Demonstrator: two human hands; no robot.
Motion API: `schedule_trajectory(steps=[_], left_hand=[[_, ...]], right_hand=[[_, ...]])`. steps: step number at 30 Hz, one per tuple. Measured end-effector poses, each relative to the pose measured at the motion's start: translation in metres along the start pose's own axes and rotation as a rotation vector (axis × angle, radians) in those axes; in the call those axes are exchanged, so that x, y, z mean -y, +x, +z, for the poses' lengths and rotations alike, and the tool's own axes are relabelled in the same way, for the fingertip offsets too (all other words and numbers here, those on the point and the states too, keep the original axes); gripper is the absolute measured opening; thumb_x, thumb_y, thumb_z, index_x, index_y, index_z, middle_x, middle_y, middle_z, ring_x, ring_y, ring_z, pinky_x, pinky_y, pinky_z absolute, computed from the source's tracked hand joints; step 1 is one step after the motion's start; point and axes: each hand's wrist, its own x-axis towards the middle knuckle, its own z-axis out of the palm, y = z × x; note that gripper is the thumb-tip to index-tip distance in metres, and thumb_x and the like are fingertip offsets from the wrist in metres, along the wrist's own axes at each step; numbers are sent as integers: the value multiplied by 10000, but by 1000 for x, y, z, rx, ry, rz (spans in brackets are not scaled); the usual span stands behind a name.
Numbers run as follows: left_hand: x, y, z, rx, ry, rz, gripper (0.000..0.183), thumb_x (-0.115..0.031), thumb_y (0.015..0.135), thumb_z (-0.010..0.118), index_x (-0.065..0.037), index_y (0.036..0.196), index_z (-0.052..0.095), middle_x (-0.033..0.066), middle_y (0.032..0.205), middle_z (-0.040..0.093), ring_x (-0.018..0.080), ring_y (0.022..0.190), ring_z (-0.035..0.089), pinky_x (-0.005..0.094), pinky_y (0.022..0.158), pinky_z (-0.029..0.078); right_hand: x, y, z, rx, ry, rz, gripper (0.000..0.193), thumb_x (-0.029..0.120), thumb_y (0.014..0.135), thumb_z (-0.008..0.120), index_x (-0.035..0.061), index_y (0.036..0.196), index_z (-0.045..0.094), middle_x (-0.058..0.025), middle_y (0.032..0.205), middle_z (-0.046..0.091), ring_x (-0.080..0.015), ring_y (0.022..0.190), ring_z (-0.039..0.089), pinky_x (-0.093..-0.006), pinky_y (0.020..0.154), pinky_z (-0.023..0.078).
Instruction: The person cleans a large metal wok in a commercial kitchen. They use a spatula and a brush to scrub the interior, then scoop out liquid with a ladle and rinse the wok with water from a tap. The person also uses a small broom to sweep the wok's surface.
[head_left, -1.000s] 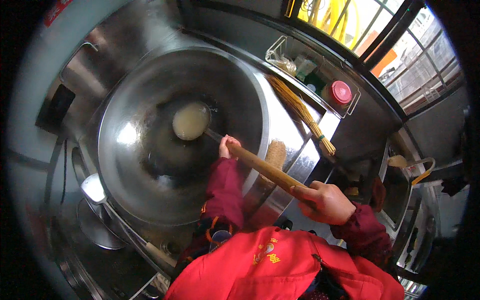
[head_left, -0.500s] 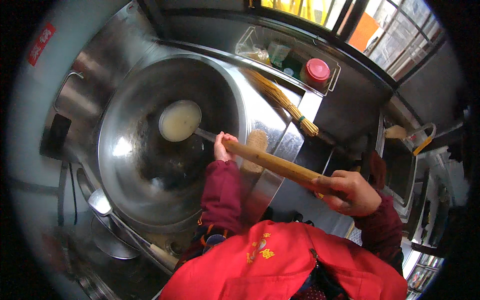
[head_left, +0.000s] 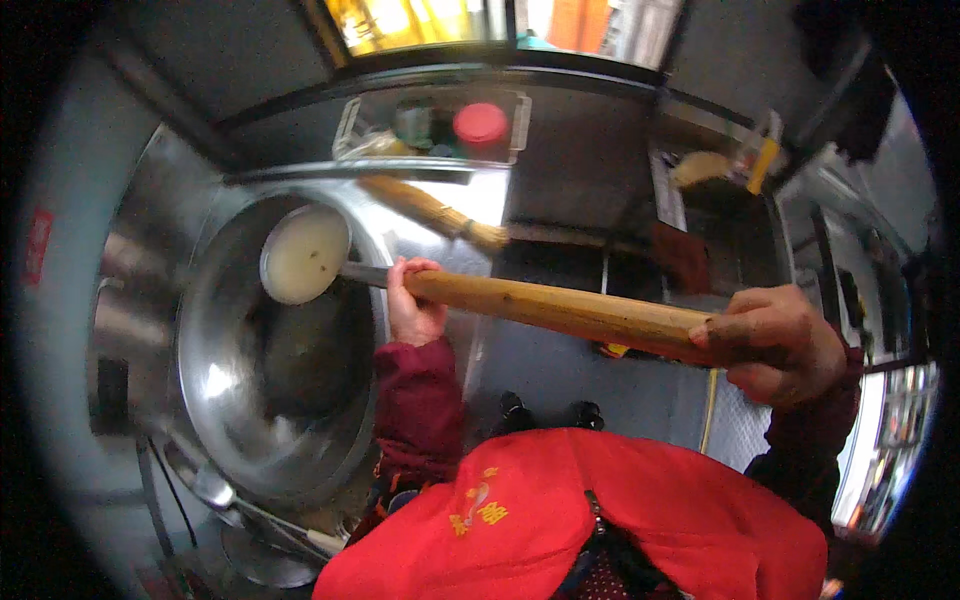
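A long-handled ladle point(head_left: 352, 271) lies across the view, its round bowl full of pale, cloudy liquid point(head_left: 306, 252) with a few dark specks. The bowl hangs over the far part of a large wok point(head_left: 215, 400). My left hand point(head_left: 415, 308) is closed round the ladle where the metal neck meets the thick wooden handle point(head_left: 560, 312). Farther right, my right hand point(head_left: 785, 345) is wrapped round the handle's end. A little of the wok's dark bottom shows below the bowl.
A straw whisk brush point(head_left: 435, 212) lies on the metal counter beyond the wok. Behind it a wire basket point(head_left: 345, 135) holds a red-lidded jar point(head_left: 481, 126). At lower left lies a metal utensil point(head_left: 213, 488). A sink-like basin point(head_left: 720, 230) stands at the right.
The view has turned right, shifting the surroundings leftward. The filled ladle now sits closer to the wok's far rim, and my right hand has moved right with the handle. Both hands keep their grip.
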Motion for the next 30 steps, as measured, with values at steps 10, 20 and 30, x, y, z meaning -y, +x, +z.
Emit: schedule_trajectory(steps=[10, 20, 30], left_hand=[[141, -66, 84, 147, -154, -402, 101, -84, 834, 556, -54, 807, 463, 33, 742, 494, 150, 730, 511, 295, 762, 458], [282, -139, 133, 260, -48, -773, 117, -106, 825, 586, -47, 793, 490, 61, 767, 536, 168, 760, 528, 299, 806, 444], [380, -196, 154, 316, 199, -940, 131, -129, 864, 536, -35, 799, 471, 59, 722, 518, 162, 730, 519, 343, 882, 424]], right_hand=[[2, -185, -46, -117, -133, 157, 466, 237, 625, 639, 93, 1068, 607, -128, 610, 537, -263, 474, 539, -328, 427, 404], [40, -337, -24, -504, -320, 331, 359, 327, 727, 588, 159, 1044, 609, -64, 533, 504, -198, 390, 472, -298, 367, 353], [39, -440, 20, -740, -213, 369, 348, 249, 711, 581, 49, 996, 599, -60, 507, 489, -176, 400, 447, -299, 381, 334]])
